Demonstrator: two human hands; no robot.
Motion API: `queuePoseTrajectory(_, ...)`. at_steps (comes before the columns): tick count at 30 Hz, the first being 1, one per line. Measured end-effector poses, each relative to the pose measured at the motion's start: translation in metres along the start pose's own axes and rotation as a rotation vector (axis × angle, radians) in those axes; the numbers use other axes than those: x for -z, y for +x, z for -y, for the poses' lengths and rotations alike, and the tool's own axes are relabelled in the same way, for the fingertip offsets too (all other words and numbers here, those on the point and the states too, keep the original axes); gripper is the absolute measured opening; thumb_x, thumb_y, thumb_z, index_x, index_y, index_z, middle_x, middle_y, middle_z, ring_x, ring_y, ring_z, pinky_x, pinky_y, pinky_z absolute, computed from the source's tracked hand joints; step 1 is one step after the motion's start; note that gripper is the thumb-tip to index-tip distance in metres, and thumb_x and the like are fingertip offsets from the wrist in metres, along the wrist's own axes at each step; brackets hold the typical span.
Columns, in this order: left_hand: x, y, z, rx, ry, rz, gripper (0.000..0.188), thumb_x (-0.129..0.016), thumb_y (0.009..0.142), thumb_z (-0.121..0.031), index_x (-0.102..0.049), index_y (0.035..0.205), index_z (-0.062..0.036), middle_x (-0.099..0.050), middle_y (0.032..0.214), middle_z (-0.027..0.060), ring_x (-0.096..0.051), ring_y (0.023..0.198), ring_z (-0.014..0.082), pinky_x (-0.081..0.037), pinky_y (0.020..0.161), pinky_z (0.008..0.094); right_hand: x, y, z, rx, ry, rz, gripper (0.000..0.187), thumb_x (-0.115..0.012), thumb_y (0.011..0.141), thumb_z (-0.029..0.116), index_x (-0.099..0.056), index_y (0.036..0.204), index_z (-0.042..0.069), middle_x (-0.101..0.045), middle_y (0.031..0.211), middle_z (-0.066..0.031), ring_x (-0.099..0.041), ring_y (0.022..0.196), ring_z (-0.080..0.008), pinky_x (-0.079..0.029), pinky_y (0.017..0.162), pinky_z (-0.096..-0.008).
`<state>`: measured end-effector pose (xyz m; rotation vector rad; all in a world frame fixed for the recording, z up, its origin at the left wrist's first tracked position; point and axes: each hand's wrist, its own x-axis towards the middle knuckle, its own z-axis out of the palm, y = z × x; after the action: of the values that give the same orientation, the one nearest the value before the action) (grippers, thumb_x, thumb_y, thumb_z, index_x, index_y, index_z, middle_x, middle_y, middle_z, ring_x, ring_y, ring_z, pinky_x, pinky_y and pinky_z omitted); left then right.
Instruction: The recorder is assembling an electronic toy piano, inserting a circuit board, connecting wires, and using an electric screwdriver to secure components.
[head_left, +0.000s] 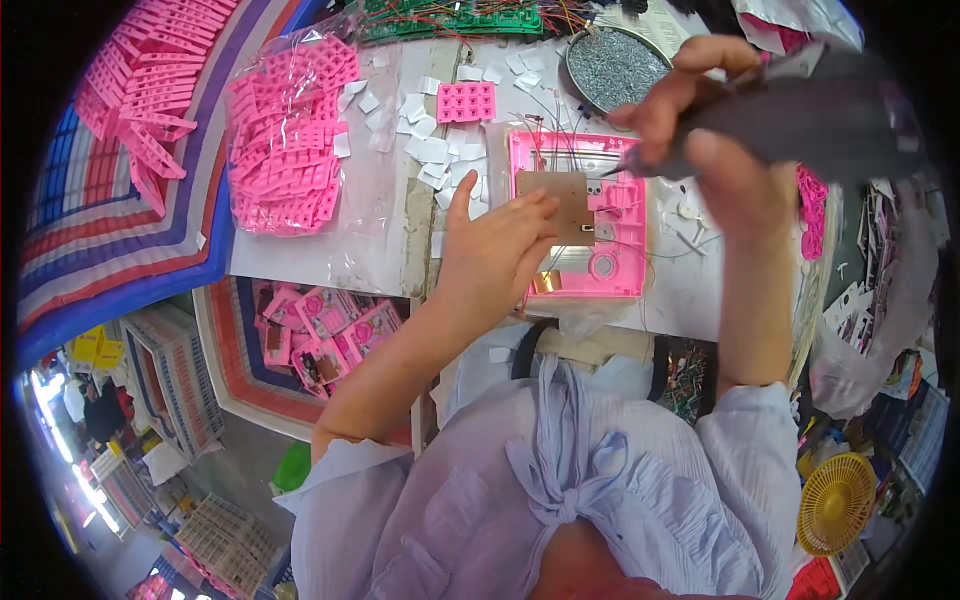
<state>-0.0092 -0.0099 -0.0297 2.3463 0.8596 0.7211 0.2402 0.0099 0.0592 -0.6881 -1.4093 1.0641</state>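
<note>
My left hand point(503, 240) lies flat with its fingers stretched over a brown circuit board point(567, 200), thumb spread apart. The board sits inside an open pink plastic case point(627, 272) with thin wires around it. My right hand point(735, 165) is wrapped round a dark electric screwdriver point(800, 115), slightly blurred and held nearly level. Its bit points left, close to the board's upper right corner; whether it touches anything I cannot tell. A silvery strip and a round grille show in the lower part of the case.
A round tray of small screws point(618, 70) stands behind the case. Scattered white pieces point(432, 150), a pink button pad point(466, 102) and a bag of pink pads point(290, 140) lie to the left. Green circuit boards point(450, 18) line the back; a bin point(250, 400) holds pink cases below.
</note>
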Motion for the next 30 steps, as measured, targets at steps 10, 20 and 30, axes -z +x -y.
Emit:
queuePoseTrajectory(10,-0.003,0.002,-0.001,-0.012,-0.035,-0.065,0.013,-0.076,0.082,-0.015,-0.068,0.092,-0.0120,-0.074,0.112,0.0036,-0.067,0.115,0.0188,-0.015,0.118,0.0585,-0.067,-0.035,-0.014,-0.078,0.261,-0.155,0.028,-0.068,0.091,0.021,-0.044,0.101,0.011,-0.044,0.060,-0.0006,-0.043,0.052,-0.0139,-0.042,0.056,-0.0333)
queuePoseTrajectory(20,-0.004,0.003,0.004,-0.029,-0.027,-0.059,0.024,-0.080,0.079,-0.020,-0.067,0.098,-0.0125,-0.072,0.112,0.0033,-0.069,0.110,0.0191,-0.017,0.116,0.0594,-0.065,-0.035,-0.021,-0.050,0.207,-0.122,0.024,-0.066,0.088,0.009,-0.045,0.100,0.006,-0.053,0.068,-0.0056,-0.052,0.059,-0.0139,-0.048,0.060,-0.0317)
queuePoseTrajectory(30,0.002,0.006,-0.003,-0.098,0.182,0.034,0.022,-0.078,0.079,-0.019,-0.073,0.100,-0.0138,-0.068,0.115,-0.0014,-0.063,0.115,0.0134,-0.025,0.110,0.0523,-0.038,-0.032,-0.013,0.035,0.262,-0.142,0.021,-0.061,0.088,0.005,-0.045,0.101,0.003,-0.053,0.065,-0.0074,-0.048,0.051,-0.0118,-0.049,0.057,-0.0337)
